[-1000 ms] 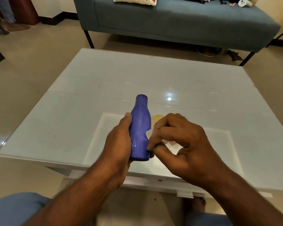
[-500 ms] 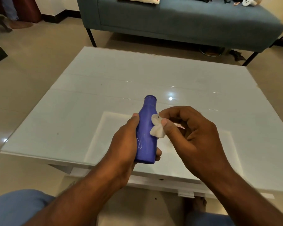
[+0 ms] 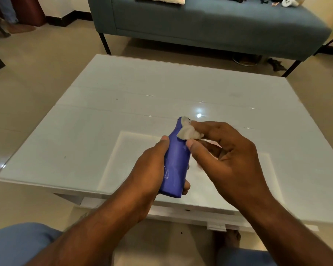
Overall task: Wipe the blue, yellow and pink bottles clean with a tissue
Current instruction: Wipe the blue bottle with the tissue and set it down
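Observation:
My left hand [image 3: 148, 173] grips the lower body of the blue bottle [image 3: 176, 162], holding it upright and slightly tilted over the near part of the white table [image 3: 123, 112]. White streaks show on the bottle's side. My right hand [image 3: 225, 160] pinches a crumpled white tissue [image 3: 187, 132] between thumb and fingers and presses it against the bottle's neck, just under its top. The yellow and pink bottles are hidden behind my hands.
A blue-grey sofa [image 3: 210, 25] stands behind the table, with a cushion [image 3: 160, 0] and small items on its seat. Tiled floor surrounds the table. My knees in blue trousers [image 3: 17, 244] sit below the table's near edge.
My right hand has slid the tissue up the bottle, from low on its body to its middle and now its neck. The left hand's grip has held steady.

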Tool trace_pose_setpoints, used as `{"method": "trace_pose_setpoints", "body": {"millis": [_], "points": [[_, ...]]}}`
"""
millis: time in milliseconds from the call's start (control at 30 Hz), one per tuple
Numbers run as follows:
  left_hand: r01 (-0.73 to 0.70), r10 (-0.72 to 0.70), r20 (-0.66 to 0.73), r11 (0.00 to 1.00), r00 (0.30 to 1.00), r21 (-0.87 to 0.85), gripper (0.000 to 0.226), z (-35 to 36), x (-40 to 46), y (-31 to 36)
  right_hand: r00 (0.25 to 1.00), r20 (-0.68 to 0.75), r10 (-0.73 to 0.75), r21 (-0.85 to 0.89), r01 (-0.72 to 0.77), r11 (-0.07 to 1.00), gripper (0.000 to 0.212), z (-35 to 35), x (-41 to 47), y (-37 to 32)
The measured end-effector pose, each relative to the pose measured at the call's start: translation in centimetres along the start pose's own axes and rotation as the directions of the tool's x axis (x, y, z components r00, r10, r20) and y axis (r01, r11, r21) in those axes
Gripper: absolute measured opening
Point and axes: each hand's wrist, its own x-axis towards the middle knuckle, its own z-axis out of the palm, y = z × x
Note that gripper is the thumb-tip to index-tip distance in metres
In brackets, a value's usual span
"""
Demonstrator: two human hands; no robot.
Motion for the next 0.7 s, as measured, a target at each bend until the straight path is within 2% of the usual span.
{"method": "trace_pose_setpoints", "body": {"millis": [167,233,300,367,433,467,500,533,633,700], "points": [[-0.091,0.109,-0.141,0.987,0.984,0.133,0.040,0.1,0.0,-0.1,0.951,0.232,-0.203,-0.063,0.223,0.973,0.008,0.1,-0.6,-0.3],[-0.085,0.128,-0.178,0.969,0.976,0.231,0.046,0.0,0.2,-0.2,0.930,0.272,-0.246,-0.066,0.273,0.960,0.016,0.3,-0.9,-0.2],[-0.080,0.125,-0.142,0.954,0.982,0.290,0.047,0.1,-0.1,-0.3,0.949,0.213,-0.233,-0.100,0.258,0.961,0.020,0.3,-0.7,0.1],[-0.101,0.124,-0.048,0.938,0.991,0.330,0.042,0.3,-0.3,-0.4,0.982,0.071,-0.177,-0.110,0.184,0.977,0.014,0.0,-0.1,0.3],[-0.040,0.034,0.030,0.970,0.999,0.239,0.045,0.4,-0.8,-0.3,0.992,-0.048,-0.121,-0.112,0.115,0.987,0.013,-0.7,0.5,0.4],[0.002,-0.012,0.048,0.978,0.999,0.208,0.060,0.5,-1.0,-0.1,0.992,-0.069,-0.104,-0.114,0.096,0.989,0.016,-0.9,0.7,0.4],[0.004,-0.013,0.046,0.979,0.999,0.205,0.076,0.4,-0.9,-0.1,0.993,-0.059,-0.099,-0.110,0.092,0.990,0.016,-1.0,0.8,0.3],[-0.011,0.004,0.034,0.979,0.999,0.203,0.080,0.6,-0.9,0.2,0.994,-0.015,-0.107,-0.095,0.105,0.990,0.014,-1.0,0.6,0.2],[-0.056,0.063,-0.055,0.991,0.996,0.121,0.046,0.9,-0.8,0.7,0.972,0.191,-0.138,-0.046,0.149,0.988,0.021,-0.2,-0.5,0.0],[-0.029,0.037,-0.097,0.996,0.995,0.082,0.044,0.7,-0.7,0.6,0.970,0.209,-0.127,-0.058,0.142,0.988,0.022,0.1,-0.5,0.0]]}}
